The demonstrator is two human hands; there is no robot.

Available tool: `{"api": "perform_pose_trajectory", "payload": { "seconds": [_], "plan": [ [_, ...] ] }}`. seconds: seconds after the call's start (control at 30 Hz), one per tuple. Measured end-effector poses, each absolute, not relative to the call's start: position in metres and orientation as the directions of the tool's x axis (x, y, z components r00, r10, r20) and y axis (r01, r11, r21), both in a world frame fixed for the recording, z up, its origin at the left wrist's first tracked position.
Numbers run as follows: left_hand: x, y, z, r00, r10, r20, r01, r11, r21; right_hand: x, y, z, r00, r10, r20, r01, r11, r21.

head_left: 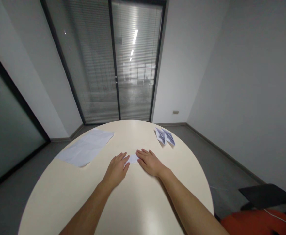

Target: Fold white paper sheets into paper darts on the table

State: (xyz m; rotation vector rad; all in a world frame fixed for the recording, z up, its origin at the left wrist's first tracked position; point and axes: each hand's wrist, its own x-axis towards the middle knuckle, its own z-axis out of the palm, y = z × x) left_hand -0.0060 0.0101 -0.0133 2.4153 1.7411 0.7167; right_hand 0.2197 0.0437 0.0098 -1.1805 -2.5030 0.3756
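Note:
A small piece of white paper [133, 159] lies flat near the middle of the round table. My left hand [117, 168] rests on its left end, palm down, with the fingers stretched out. On the right end lies my right hand [150, 162], flat too, fingers extended toward the far left. Both hands cover the paper's ends, so its full outline and any folds there are hidden. Neither hand grips it.
A large creased white sheet [86, 148] lies at the table's left, one corner reaching the edge. Two folded paper pieces [165, 137] stand at the far right of the cream table [133, 202]. A red and black chair [253, 222] is at lower right.

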Motion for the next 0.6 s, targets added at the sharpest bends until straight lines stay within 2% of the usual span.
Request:
{"api": "perform_pose_trajectory", "payload": {
  "seconds": [0.2,0.47,0.6],
  "plan": [
    [-0.007,0.009,-0.01,0.206,0.89,0.407,0.843,-0.372,0.389,0.221,0.052,0.012,-0.591,0.731,0.339,0.638,0.682,-0.358],
    [-0.006,0.004,0.0,0.209,0.888,0.409,0.877,-0.356,0.324,0.221,0.048,0.017,-0.593,0.724,0.353,0.603,0.69,-0.4],
    [-0.006,0.006,-0.002,0.196,0.89,0.412,0.874,-0.349,0.338,0.22,0.048,0.017,-0.591,0.728,0.348,0.597,0.685,-0.418]
  ]
}}
